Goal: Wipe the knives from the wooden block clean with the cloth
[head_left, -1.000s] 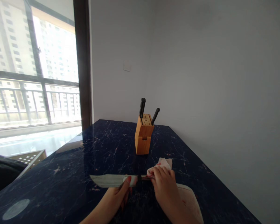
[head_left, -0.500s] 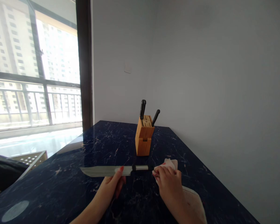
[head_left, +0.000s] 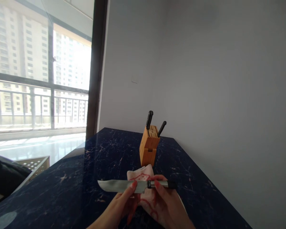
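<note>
A large knife [head_left: 115, 185] lies level across both hands, its blade tip to the left and its black-and-silver handle to the right. My left hand [head_left: 122, 203] pinches the blade near the handle, thumb on the upper face and fingers underneath. My right hand [head_left: 170, 202] grips the handle with the thumb on top. A white cloth [head_left: 140, 175] with red markings is bunched behind and below the knife, against the right hand. Part of the cloth and the right fingers are hidden.
Beyond the hands stands a wooden knife block [head_left: 148, 156] with two black-handled knives in its slots. The dark blue marbled table [head_left: 112, 146] meets grey walls. At the left are a perforated light-coloured piece [head_left: 35, 163], a black item [head_left: 4, 178] and a large window.
The knife has shifted right. My right hand has moved from beside the handle end onto the handle, and the cloth now spreads behind and under the knife. The view has turned slightly.
</note>
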`<state>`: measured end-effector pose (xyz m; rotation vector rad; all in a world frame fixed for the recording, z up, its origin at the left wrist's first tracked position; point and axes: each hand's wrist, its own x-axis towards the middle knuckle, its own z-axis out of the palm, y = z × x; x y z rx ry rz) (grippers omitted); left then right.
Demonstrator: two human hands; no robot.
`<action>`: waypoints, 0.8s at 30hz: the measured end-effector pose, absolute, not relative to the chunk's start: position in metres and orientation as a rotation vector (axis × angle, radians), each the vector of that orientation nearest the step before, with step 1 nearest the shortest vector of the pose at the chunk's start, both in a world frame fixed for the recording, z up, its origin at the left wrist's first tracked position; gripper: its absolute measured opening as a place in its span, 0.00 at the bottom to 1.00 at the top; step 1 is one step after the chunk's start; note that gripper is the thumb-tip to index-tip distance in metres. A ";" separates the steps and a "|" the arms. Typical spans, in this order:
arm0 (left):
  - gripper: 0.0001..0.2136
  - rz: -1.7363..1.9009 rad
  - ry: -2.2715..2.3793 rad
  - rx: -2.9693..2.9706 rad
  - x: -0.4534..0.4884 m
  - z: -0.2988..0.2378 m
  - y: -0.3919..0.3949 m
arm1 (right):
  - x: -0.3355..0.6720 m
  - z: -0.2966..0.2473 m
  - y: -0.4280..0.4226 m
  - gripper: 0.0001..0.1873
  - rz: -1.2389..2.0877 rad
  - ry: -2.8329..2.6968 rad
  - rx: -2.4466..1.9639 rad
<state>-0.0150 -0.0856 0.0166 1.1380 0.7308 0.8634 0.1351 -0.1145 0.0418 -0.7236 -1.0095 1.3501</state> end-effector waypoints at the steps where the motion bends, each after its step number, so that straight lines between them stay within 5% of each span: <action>1: 0.26 0.843 0.690 1.134 -0.014 0.015 -0.085 | 0.136 0.047 -0.115 0.14 1.303 -0.972 -0.737; 14: 0.31 0.703 0.611 1.292 -0.010 -0.005 -0.074 | 0.210 0.206 -0.084 0.14 -0.161 -1.361 -0.988; 24: 0.30 0.712 0.651 1.279 -0.010 -0.001 -0.075 | 0.220 0.221 -0.044 0.15 -0.253 -1.393 -1.100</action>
